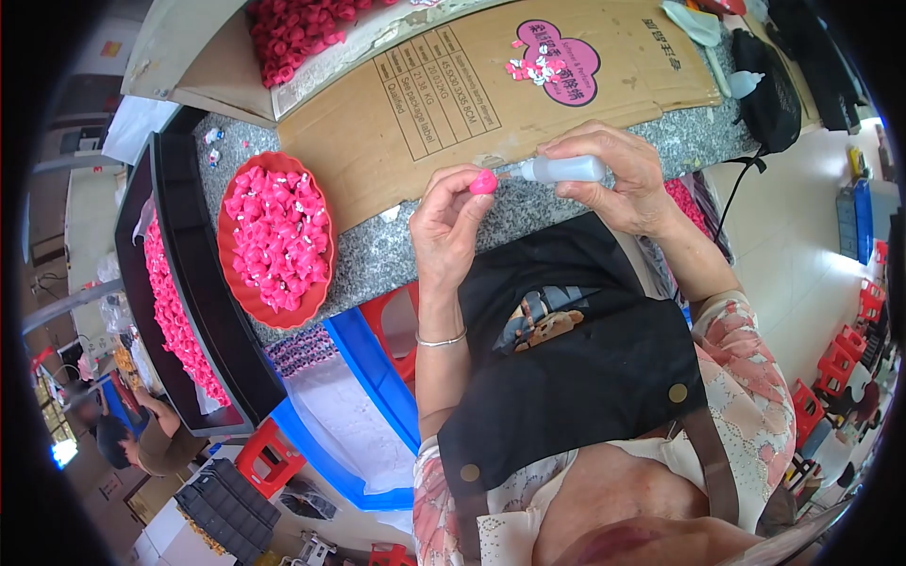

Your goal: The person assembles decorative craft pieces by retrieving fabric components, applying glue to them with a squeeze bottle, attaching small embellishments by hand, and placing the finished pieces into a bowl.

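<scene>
My left hand pinches a small bright pink plastic piece between thumb and fingertips, just over the front edge of the speckled grey counter. In my right hand is a small translucent squeeze bottle, tipped sideways so its thin nozzle points left, right at the pink piece. Beyond both hands a flattened cardboard sheet covers much of the counter. Several small white and pink parts lie on its printed pink label. Left of my left hand, a red scalloped bowl is heaped with similar pink pieces.
A black tray of pink pieces stands at the left, and an open box of more pieces at the back. Below the counter sits a blue bin. A black pouch lies at the right; another person is far left.
</scene>
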A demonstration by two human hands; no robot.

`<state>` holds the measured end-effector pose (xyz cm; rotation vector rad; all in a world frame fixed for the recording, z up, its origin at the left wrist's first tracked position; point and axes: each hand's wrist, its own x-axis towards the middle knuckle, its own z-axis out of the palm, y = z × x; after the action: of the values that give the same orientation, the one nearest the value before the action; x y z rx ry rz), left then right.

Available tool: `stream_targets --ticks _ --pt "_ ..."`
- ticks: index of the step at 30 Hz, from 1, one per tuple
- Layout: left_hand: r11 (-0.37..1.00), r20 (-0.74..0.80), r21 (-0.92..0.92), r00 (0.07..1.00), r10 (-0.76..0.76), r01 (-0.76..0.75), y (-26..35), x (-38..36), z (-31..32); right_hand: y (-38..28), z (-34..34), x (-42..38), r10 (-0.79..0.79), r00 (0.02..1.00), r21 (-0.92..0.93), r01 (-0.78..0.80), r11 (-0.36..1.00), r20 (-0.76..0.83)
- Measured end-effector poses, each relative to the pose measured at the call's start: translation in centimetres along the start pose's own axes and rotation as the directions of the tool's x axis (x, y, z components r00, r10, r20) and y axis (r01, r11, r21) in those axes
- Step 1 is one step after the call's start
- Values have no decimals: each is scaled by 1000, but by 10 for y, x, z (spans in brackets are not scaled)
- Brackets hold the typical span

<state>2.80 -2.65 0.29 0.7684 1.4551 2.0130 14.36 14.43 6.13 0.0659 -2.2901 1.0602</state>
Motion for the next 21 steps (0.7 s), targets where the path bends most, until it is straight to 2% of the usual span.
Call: stream_targets --ticks 12,18,21 --pt "997 -25 29 997 75 -74 -5 2 0 2 2 -1 21 1000 17 -22 1000 9" --pt "999 -8 -17 1000 29 -29 -10 2 -1 3 4 -1 44 999 26 -44 999 -4" --pt "995 -7 -91 999 -50 50 -10 0 0 2 1 -1 57 998 33 -58 998 18"
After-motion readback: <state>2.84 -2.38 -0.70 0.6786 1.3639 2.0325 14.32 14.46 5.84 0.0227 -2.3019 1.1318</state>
